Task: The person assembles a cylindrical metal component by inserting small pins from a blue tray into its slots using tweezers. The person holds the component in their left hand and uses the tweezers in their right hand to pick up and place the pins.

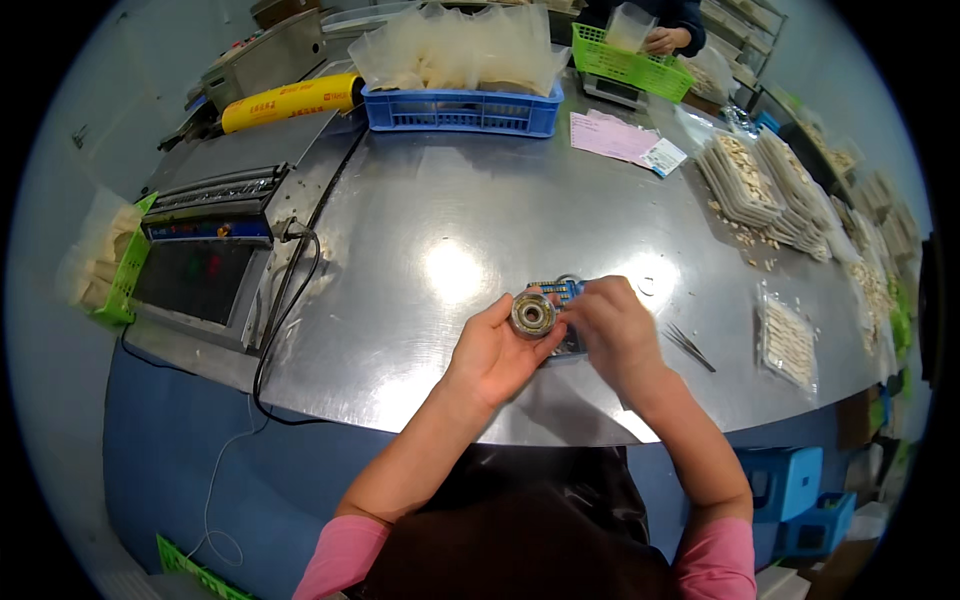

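The work in hand appears to be close manipulation of a round, silver-coloured metal part with a ring-shaped face and a dark centre hole (533, 314). The part is at the left hand (500, 352), above the near side of the brushed grey metal surface (420, 205), with its ringed face turned up toward the camera. The left hand, palm up, grips the part between thumb and fingers. The right hand (610, 325) is at the right side of the part, its fingers bent and drawn together close to the left fingertips; whether they pinch anything cannot be told, as they are blurred and partly hidden. A small blue case with rows of yellowish marks (550, 287) lies just behind the part, partly covered by the hands. The slim grey metal tweezers (690, 347) lie on the surface to the right of the right hand, untouched. A flat, clear plastic packet of off-white pieces (788, 340) lies farther right. As judged from this posture, the next move calls for a steady left-hand grip, the ringed face kept level, and fine fingertip control by the right hand without tilting the part.
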`<action>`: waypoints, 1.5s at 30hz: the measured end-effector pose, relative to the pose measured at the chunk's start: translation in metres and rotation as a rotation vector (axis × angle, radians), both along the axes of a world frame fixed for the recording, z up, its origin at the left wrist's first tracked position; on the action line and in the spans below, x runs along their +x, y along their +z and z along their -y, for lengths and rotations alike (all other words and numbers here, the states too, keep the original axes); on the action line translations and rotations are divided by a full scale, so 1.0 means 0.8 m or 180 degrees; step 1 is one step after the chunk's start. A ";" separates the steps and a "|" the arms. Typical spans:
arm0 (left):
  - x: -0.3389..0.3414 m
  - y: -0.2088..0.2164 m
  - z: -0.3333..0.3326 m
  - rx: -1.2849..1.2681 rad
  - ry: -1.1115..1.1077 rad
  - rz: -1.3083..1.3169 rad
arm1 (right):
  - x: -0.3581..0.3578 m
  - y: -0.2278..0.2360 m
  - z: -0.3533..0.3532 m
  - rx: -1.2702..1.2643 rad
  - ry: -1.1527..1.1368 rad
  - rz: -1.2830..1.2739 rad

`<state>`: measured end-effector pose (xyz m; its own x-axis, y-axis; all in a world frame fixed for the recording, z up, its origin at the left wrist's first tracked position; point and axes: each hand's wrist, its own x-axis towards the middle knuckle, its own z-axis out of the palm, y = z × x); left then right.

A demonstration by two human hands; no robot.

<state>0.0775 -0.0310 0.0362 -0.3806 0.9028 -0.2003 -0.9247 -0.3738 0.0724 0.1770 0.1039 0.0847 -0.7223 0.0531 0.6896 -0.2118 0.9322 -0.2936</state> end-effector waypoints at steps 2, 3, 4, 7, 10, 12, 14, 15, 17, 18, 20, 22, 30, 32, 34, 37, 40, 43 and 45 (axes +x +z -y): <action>0.003 -0.003 0.002 0.0307 -0.0086 -0.0058 | -0.003 -0.002 0.016 0.0090 0.0223 0.0268; 0.004 -0.003 0.002 0.0287 -0.0114 -0.0095 | -0.004 -0.001 0.021 0.0074 0.0243 0.0400; 0.006 -0.002 0.002 0.0268 -0.0139 -0.0133 | -0.003 -0.001 0.025 0.0059 0.0265 0.0531; 0.006 -0.004 0.007 0.0274 -0.0145 -0.0144 | 0.001 -0.007 0.032 -0.0244 0.0232 0.0536; 0.010 0.012 0.013 -0.0143 -0.0076 -0.0307 | 0.005 0.004 0.042 -0.0296 -0.0025 0.0462; 0.017 0.024 0.012 -0.0380 -0.0090 -0.0411 | 0.008 -0.005 0.047 -0.0074 -0.0282 0.0553; 0.020 0.027 0.010 -0.0431 -0.0097 -0.0413 | 0.010 -0.012 0.048 0.0310 -0.0255 0.0598; 0.020 0.019 0.008 -0.0343 -0.0073 -0.0416 | 0.012 -0.013 0.046 0.0582 -0.0094 0.0601; 0.013 0.011 0.013 -0.0253 -0.0107 -0.0388 | 0.013 -0.021 0.049 0.0232 -0.0172 0.0557; 0.012 0.008 0.013 -0.0216 -0.0116 -0.0368 | 0.017 -0.022 0.038 -0.0240 -0.0220 0.0492; 0.016 0.012 0.009 -0.0183 0.0017 -0.0098 | 0.023 -0.017 -0.006 -0.1191 -0.0288 0.0339; 0.015 0.021 0.012 -0.0571 0.0069 -0.0069 | 0.032 -0.025 -0.082 -0.1286 -0.1162 0.0717; 0.016 0.026 -0.009 -0.1309 -0.0094 -0.0406 | 0.017 -0.061 -0.204 -0.0845 -0.1738 0.2635; 0.014 0.017 -0.013 -0.1380 -0.0120 -0.0379 | 0.012 -0.070 -0.218 -0.1207 -0.1636 0.2489; 0.014 0.016 -0.014 -0.1456 -0.0073 -0.0482 | 0.009 -0.069 -0.219 -0.0890 -0.1625 0.2362; 0.022 0.018 -0.017 -0.1504 -0.0006 -0.0674 | 0.012 -0.066 -0.214 -0.0786 -0.1901 0.2417; 0.018 0.019 -0.022 -0.1395 -0.0066 -0.0625 | 0.020 -0.027 -0.160 -0.1162 -0.1784 0.1749; 0.019 0.016 -0.023 -0.1206 -0.0143 -0.0452 | 0.021 0.014 -0.085 -0.1326 -0.0748 0.1360; 0.023 0.020 -0.022 -0.0910 -0.0112 -0.0367 | 0.023 0.026 -0.045 -0.0798 -0.0394 0.1548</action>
<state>0.0961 -0.0137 0.0519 -0.3852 0.8290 -0.4055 -0.9163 -0.2911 0.2751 0.1953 0.1403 0.1053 -0.9319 0.2771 0.2340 0.1099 0.8306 -0.5459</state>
